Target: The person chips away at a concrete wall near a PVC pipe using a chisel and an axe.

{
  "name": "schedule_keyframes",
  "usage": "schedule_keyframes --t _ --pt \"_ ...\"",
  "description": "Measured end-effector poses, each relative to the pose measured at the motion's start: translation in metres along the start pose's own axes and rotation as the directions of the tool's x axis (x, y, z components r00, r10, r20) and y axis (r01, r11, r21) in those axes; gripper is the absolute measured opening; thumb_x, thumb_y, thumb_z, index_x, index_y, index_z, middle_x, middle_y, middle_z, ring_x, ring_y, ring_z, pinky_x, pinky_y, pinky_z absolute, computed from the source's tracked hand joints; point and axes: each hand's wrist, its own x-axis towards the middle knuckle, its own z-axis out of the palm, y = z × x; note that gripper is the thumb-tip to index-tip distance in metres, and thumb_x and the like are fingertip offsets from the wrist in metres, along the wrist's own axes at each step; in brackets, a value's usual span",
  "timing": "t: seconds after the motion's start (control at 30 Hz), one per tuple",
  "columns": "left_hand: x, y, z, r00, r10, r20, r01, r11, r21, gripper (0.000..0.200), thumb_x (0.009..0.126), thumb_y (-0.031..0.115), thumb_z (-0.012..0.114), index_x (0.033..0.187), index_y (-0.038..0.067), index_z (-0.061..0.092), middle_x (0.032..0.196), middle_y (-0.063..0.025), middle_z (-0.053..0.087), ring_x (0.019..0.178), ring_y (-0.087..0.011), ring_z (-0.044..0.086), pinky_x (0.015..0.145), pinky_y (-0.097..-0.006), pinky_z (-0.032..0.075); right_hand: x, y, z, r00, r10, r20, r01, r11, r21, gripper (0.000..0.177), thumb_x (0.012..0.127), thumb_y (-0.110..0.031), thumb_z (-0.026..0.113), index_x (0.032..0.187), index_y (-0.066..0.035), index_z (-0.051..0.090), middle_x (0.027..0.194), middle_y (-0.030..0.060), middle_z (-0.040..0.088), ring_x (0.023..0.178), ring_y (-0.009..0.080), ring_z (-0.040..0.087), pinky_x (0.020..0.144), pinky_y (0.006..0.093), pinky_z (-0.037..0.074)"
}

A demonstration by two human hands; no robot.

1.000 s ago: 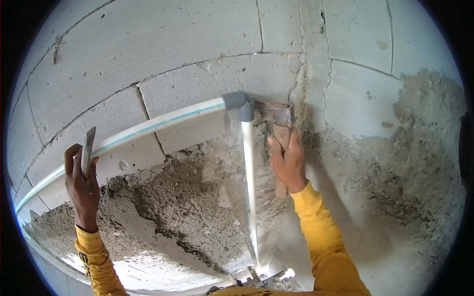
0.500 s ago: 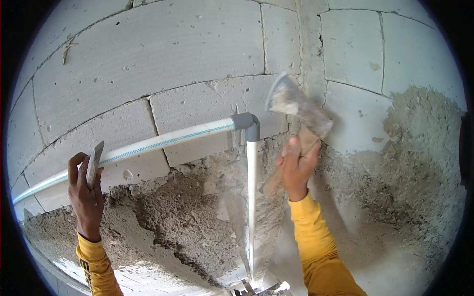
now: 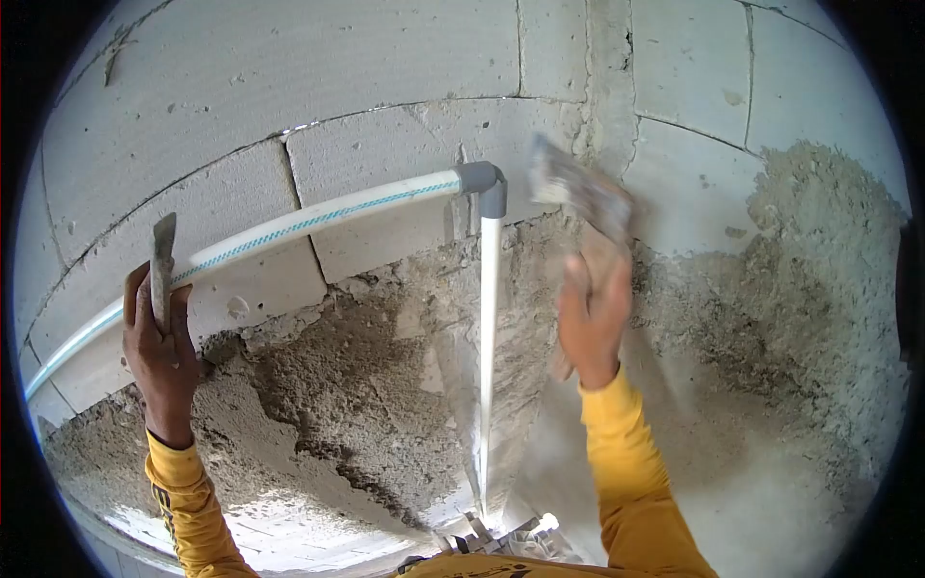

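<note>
My left hand (image 3: 159, 352) is closed round a flat grey metal piece (image 3: 163, 255), which points up in front of the white pipe (image 3: 328, 212) with a blue stripe. The pipe runs to a grey elbow (image 3: 487, 185), and a vertical white pipe (image 3: 489, 337) drops from it. On the right, my right hand (image 3: 595, 313) grips the wooden handle of a hatchet-like tool; its metal head (image 3: 583, 193), blurred by motion, is right of the elbow, in front of the block wall.
Pale block wall (image 3: 385, 58) rises behind, meeting another wall at a corner. Rough mortar (image 3: 337, 405) covers the wall's lower part, with a rough patch (image 3: 819, 241) at the right. Metal parts (image 3: 501, 539) lie at the bottom centre.
The view has tilted, so the wall and pipe sit higher in the picture. The metal piece in my left hand is more upright, and my right hand with the tool has shifted slightly right.
</note>
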Motion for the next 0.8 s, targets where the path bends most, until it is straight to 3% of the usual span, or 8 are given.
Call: schedule_keyframes --t 0.13,0.23,0.33,0.43,0.57,0.67,0.77,0.8 --pt "-0.003 -0.002 0.007 0.996 -0.083 -0.013 0.081 0.992 -0.098 0.029 0.098 0.01 0.065 0.124 -0.001 0.064 0.125 -0.0158 0.065 0.077 -0.0161 0.061 0.064 -0.0292 0.05 -0.074 -0.057 0.001 0.985 0.135 -0.11 -0.119 0.982 0.146 0.039 0.095 -0.012 0.062 0.122 0.01 0.044 0.08 0.0218 0.061 0.064 0.0332 0.064 0.058 0.0394 0.05" --pt "-0.002 -0.004 0.002 0.994 -0.105 0.039 0.109 0.984 -0.138 0.029 0.096 0.006 0.065 0.124 0.0 0.065 0.121 -0.0141 0.064 0.078 -0.0181 0.064 0.064 -0.0296 0.051 -0.109 -0.062 0.009 0.988 -0.041 0.151 0.091 0.935 -0.341 0.048 0.093 -0.01 0.066 0.126 0.014 0.04 0.085 0.022 0.064 0.063 0.0351 0.065 0.056 0.0406 0.051" --pt "0.004 -0.008 -0.002 0.997 0.07 -0.019 -0.072 0.984 -0.162 0.03 0.095 0.004 0.066 0.124 0.0 0.066 0.117 -0.0125 0.064 0.081 -0.0199 0.067 0.066 -0.0314 0.053 -0.119 -0.072 0.043 0.997 -0.011 0.075 0.028 0.974 -0.224 0.035 0.093 -0.011 0.066 0.117 0.008 0.049 0.079 0.0148 0.061 0.064 0.0244 0.061 0.057 0.0343 0.048" --pt "0.008 -0.007 -0.008 0.993 0.111 -0.049 -0.12 0.959 -0.256 0.029 0.092 0.003 0.068 0.121 -0.002 0.066 0.112 -0.0124 0.064 0.088 -0.022 0.068 0.071 -0.0348 0.055 -0.126 -0.083 0.076 0.982 -0.152 -0.111 0.124 0.965 -0.229 0.033 0.093 -0.011 0.065 0.116 0.008 0.05 0.077 0.0167 0.062 0.063 0.0295 0.064 0.058 0.0379 0.049" --pt "0.008 -0.005 -0.015 0.999 0.054 0.007 -0.048 0.931 -0.362 0.025 0.09 0.002 0.069 0.115 -0.003 0.067 0.111 -0.0144 0.064 0.087 -0.0217 0.067 0.071 -0.0336 0.054 -0.105 -0.053 0.119 0.998 -0.013 0.063 0.051 0.756 -0.653 0.033 0.095 -0.01 0.06 0.12 0.009 0.05 0.084 0.0201 0.068 0.07 0.0331 0.069 0.064 0.0412 0.052" --pt "0.009 -0.013 -0.015 0.998 0.035 0.047 -0.011 0.897 -0.441 0.028 0.093 0.005 0.069 0.12 0.0 0.068 0.113 -0.0132 0.065 0.075 -0.0166 0.063 0.066 -0.0294 0.051 -0.1 -0.078 0.114 0.999 0.053 0.013 -0.037 0.834 -0.551 0.042 0.094 -0.012 0.063 0.125 0.007 0.043 0.097 0.0264 0.067 0.075 0.0427 0.07 0.066 0.0427 0.057" --pt "0.008 -0.016 -0.012 0.999 0.041 0.023 -0.025 0.886 -0.462 0.028 0.093 0.004 0.069 0.12 0.0 0.068 0.109 -0.0109 0.064 0.068 -0.0146 0.057 0.061 -0.0293 0.047 -0.114 -0.114 0.113 0.966 -0.174 -0.192 0.09 0.921 -0.379 0.041 0.093 -0.014 0.063 0.125 0.004 0.044 0.098 0.0277 0.067 0.074 0.0438 0.069 0.065 0.0466 0.056" --pt "0.01 -0.013 -0.014 0.999 0.051 0.013 -0.039 0.883 -0.468 0.023 0.089 -0.002 0.067 0.112 -0.004 0.064 0.108 -0.0151 0.063 0.076 -0.0236 0.065 0.061 -0.0356 0.051 -0.117 -0.104 0.12 0.975 -0.137 -0.175 0.051 0.905 -0.423 0.041 0.093 -0.013 0.063 0.125 0.003 0.044 0.094 0.0285 0.067 0.074 0.0453 0.067 0.065 0.0488 0.055"
